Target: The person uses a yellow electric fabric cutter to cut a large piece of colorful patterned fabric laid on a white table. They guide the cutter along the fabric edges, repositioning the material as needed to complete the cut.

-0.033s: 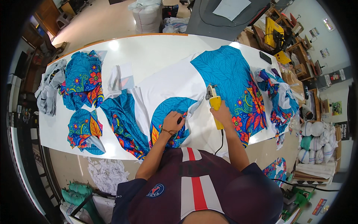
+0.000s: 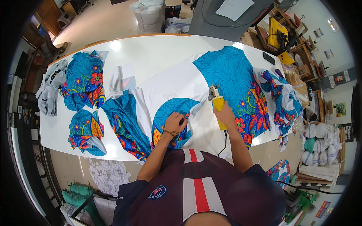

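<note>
Long white cutting table (image 2: 158, 52), curved orange far edge. On it: big blue floral printed fabric panel (image 2: 233, 79) at right, white sheet (image 2: 177, 83) mid-table, cut blue floral pieces (image 2: 85, 77) stacked at left, grey fabric pile (image 2: 49, 90) far left, dark phone (image 2: 269, 58) near the far right edge.

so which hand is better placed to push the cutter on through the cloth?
Right. The right hand already grips the yellow cutter at the blue printed piece; the left hand is pressed flat on that piece, steadying it.
</note>
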### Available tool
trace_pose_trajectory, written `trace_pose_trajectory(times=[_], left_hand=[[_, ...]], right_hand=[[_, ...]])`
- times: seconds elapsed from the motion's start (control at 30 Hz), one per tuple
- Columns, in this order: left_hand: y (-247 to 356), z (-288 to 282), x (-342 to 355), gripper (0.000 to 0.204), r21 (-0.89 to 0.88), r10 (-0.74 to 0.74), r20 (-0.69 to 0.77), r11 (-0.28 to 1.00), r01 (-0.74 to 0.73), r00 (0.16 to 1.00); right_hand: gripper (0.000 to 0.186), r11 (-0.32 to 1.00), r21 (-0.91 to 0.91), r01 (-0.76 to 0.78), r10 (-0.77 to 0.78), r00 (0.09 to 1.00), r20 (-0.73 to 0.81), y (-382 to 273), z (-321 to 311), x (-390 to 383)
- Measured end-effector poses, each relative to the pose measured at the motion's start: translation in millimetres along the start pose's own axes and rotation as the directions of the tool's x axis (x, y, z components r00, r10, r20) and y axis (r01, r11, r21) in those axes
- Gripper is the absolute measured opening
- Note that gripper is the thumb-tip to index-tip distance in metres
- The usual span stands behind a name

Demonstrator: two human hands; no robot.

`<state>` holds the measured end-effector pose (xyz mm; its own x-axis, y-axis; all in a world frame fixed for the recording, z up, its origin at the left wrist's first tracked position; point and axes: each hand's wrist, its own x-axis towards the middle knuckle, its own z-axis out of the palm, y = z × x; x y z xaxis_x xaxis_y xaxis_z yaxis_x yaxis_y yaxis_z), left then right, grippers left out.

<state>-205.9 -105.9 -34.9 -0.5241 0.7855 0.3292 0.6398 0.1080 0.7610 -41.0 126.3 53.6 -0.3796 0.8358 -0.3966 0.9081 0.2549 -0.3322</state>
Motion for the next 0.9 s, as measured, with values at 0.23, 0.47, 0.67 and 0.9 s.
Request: trace_pose_trajectory(times=[0.23, 0.47, 0.67, 0.9], left_hand=[[1, -3, 10, 0.015, 0.020, -0.011, 0.010, 1.000, 0.010, 1.000], [3, -2, 12, 0.016, 0.043, -0.003, 0.000, 0.999, 0.003, 1.000], [4, -3, 15, 0.017, 0.061, -0.004, 0.002, 0.998, 0.004, 1.000], [6, -5, 17, 0.019, 0.085, -0.034, 0.032, 0.996, 0.031, 0.999]], right_hand=[[0.079, 0.995, -0.054, 0.084, -0.083, 0.996, 0.027, 8, -13, 50], [0.082, 0.982, -0.130, 0.138, -0.131, 0.990, 0.059, -4, -32, 78], [0.084, 0.969, -0.130, 0.208, -0.195, 0.975, 0.104, -17, -43, 105], [0.085, 0.949, -0.138, 0.285, -0.257, 0.948, 0.186, -35, -58, 146]])
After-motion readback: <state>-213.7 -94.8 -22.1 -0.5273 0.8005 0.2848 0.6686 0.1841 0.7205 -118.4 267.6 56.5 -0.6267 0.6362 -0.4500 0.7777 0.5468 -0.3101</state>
